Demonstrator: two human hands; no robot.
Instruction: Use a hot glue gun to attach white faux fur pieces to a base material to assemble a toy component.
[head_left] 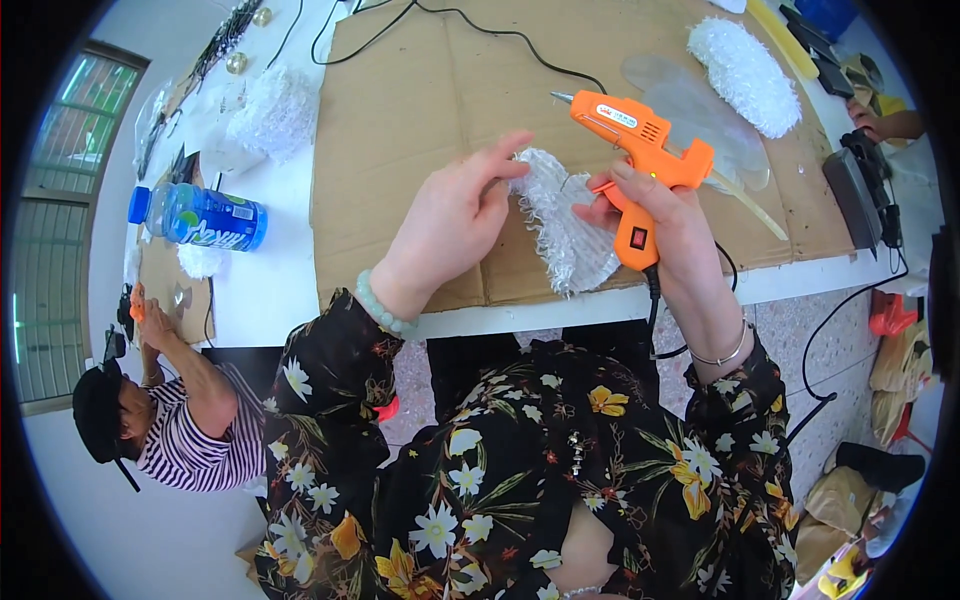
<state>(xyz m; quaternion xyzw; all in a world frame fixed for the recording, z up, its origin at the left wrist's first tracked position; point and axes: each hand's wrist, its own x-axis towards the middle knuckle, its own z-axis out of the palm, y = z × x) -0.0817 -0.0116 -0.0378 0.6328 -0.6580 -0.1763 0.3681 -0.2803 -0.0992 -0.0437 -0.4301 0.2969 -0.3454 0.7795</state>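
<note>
My right hand is closed round the handle of an orange hot glue gun. Its metal nozzle points up and left, and a pale glue stick sticks out of its back end. Below the gun lies a white, fuzzy-edged fabric piece on brown cardboard. My left hand is at this piece's upper left edge, fingers apart, with the fingertips touching or just over the fringe. I cannot see a grip there. The fingers of my right hand partly cover the piece's right side.
Right of the gun, a clear, wing-like plastic sheet lies on the cardboard, near a white fluffy roll. On the left stand a blue-capped bottle and white tinsel. Black cords cross the top. Another person works at the left.
</note>
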